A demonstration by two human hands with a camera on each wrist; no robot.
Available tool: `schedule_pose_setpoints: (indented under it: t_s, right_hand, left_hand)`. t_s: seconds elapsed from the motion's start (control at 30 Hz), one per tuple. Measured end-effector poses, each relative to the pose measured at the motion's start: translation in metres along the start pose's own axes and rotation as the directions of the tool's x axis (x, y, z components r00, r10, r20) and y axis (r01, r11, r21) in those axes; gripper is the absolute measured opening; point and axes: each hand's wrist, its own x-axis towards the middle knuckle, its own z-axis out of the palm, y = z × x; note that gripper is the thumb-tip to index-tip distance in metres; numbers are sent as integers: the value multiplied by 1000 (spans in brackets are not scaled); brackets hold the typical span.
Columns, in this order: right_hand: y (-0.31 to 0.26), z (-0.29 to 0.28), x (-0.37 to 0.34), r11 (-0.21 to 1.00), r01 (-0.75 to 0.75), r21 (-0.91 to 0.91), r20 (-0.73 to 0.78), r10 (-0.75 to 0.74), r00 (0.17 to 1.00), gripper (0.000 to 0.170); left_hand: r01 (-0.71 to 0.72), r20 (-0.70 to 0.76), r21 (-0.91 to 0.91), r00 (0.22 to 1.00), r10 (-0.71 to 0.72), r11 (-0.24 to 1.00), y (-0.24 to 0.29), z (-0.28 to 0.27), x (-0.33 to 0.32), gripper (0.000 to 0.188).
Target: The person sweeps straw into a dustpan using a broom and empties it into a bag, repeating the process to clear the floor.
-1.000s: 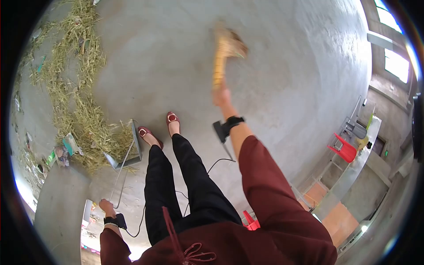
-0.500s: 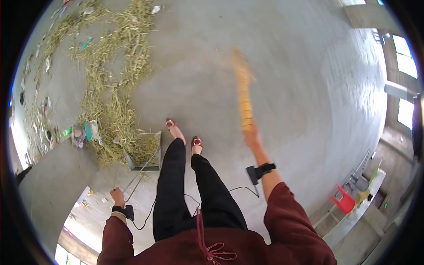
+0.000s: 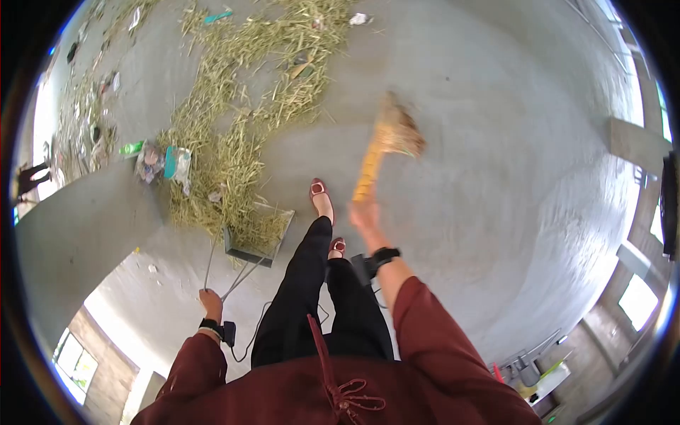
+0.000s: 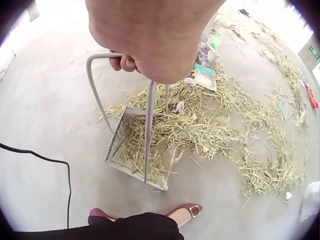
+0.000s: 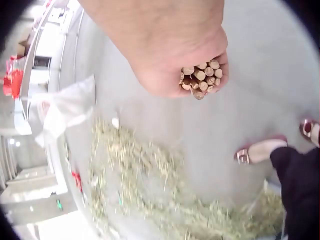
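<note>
In the head view the right hand (image 3: 365,215) grips the yellow banded handle of a short broom (image 3: 370,168), whose blurred brown bristles point away from the body. The right wrist view shows that hand (image 5: 175,70) curled round a bundle of cut stalk ends (image 5: 201,76). The left hand (image 3: 211,303) holds the grey wire handle (image 4: 95,85) of a metal dustpan (image 3: 248,256), which rests on the floor with straw inside. Straw (image 3: 234,134) lies at the dustpan's mouth and in a long band beyond it.
Two feet in red shoes (image 3: 321,195) stand between dustpan and broom. A grey panel (image 3: 85,234) is at the left, with plastic litter (image 3: 150,161) by its end. Black cables (image 4: 35,156) hang near the legs. More litter lies far left; a white bag (image 5: 67,107) shows in the right wrist view.
The head view has turned, so straw and dustpan appear further right. The broom has swung across in the right hand and its bristles now show on its right side. The left hand still holds the dustpan handle.
</note>
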Motion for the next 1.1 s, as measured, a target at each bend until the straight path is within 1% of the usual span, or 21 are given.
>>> schedule_pose_setpoints:
  t_s: [0.07, 0.1, 0.13, 0.17, 0.2, 0.23, 0.3, 0.37, 0.43, 0.47, 0.53, 0.57, 0.63, 0.67, 0.7, 0.77, 0.83, 0.9, 0.93, 1.0, 1.1]
  right_hand:
    - [-57, 29, -37, 993, 106, -52, 139, -98, 985, 79]
    - [-63, 40, -39, 992, 112, -67, 149, -101, 984, 79]
    - [-67, 49, -41, 936, 332, -114, 117, -319, 941, 78]
    - [-68, 58, -45, 833, 530, -160, 104, -520, 848, 77]
    - [-86, 39, -56, 912, 384, -144, 240, -344, 908, 75]
    - [-93, 22, -60, 908, 392, -152, 259, -346, 902, 75]
    - [-91, -9, -61, 807, 530, -260, 205, -490, 847, 74]
    - [-93, -51, -53, 861, 490, -138, 125, -476, 871, 75]
    - [-112, -94, -44, 919, 297, -257, 105, -279, 954, 76]
    - [-120, -108, -28, 910, 313, -272, 107, -295, 950, 76]
    - [-132, -126, 4, 877, 315, -362, -41, -353, 935, 77]
    - [-146, -128, 23, 868, 330, -372, -32, -367, 930, 77]
    - [-178, -121, 60, 802, 290, -523, -33, -359, 933, 78]
    - [-195, -111, 75, 786, 307, -537, 0, -364, 932, 77]
    - [-217, -96, 90, 768, 328, -550, 36, -371, 928, 76]
    - [-259, -49, 103, 662, 383, -644, 145, -385, 911, 71]
    - [-300, 5, 105, 517, 540, -664, 309, -467, 828, 69]
    - [-336, 42, 104, 370, 674, -640, 410, -577, 706, 68]
    - [-347, 43, 101, 366, 678, -637, 421, -571, 705, 68]
    - [-365, 44, 100, 271, 746, -608, 518, -577, 632, 67]
    - [-347, 16, 99, 218, 738, -638, 485, -631, 606, 67]
  left_hand:
    - [2, 11, 31, 1000, -2, 1000, 16, -6, -3, 22]
    - [-20, 21, 64, 1000, 19, 998, 20, -7, -3, 22]
    - [-54, 33, 88, 998, 51, 995, 22, -9, -2, 22]
    - [-28, 31, 96, 999, 25, 995, 24, -14, -3, 22]
    - [-30, 53, 86, 998, 25, 996, 29, -18, -4, 22]
    - [-35, 72, 65, 997, 30, 997, 37, -18, -2, 22]
    - [-35, 84, 81, 996, 28, 996, 47, -24, -6, 22]
    - [-39, 96, 82, 995, 31, 996, 48, -24, -10, 22]
    - [-11, 78, 36, 997, 9, 999, 40, -17, -10, 20]
    - [11, 77, 16, 997, -13, 1000, 38, -15, -10, 19]
    - [62, 106, -11, 993, -60, 998, 54, -23, -16, 18]
    - [74, 111, -2, 991, -73, 997, 56, -23, -17, 18]
    - [99, 98, -3, 990, -98, 995, 59, -22, -24, 18]
    - [111, 85, 3, 990, -111, 994, 62, -22, -26, 17]
    - [123, 82, -1, 989, -122, 992, 66, -22, -26, 17]
    - [172, 75, -24, 983, -170, 985, 73, -24, -33, 17]
    - [194, 60, -32, 980, -192, 980, 81, -24, -37, 17]
    - [214, 51, -33, 976, -212, 976, 91, -29, -41, 17]
    - [230, 53, -21, 972, -229, 973, 98, -33, -44, 16]
    - [254, 57, -19, 966, -253, 967, 91, -27, -45, 16]
    - [248, 38, -51, 968, -247, 967, 87, -20, -52, 17]
